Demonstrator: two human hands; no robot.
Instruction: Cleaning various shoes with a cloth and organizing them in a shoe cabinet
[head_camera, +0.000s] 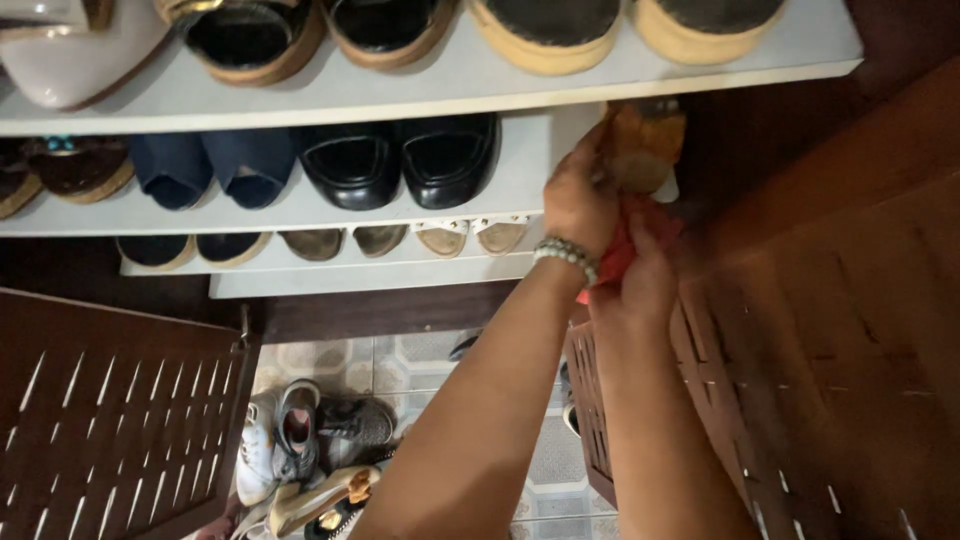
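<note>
Red cloth (618, 255) bunched in right hand (640, 285), fingers closed round it. Left hand (578, 200) grips tan shoe (640, 145) at middle shelf (300, 215) edge, steadying it for wiping.

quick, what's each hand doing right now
Left hand: closed on a brown shoe at the shelf.
Right hand: holding a red cloth.

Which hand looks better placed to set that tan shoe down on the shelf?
The left hand, probably. It is higher, up at the tan shoe by the end of the middle shelf. The right hand sits lower, around a red cloth.
</note>
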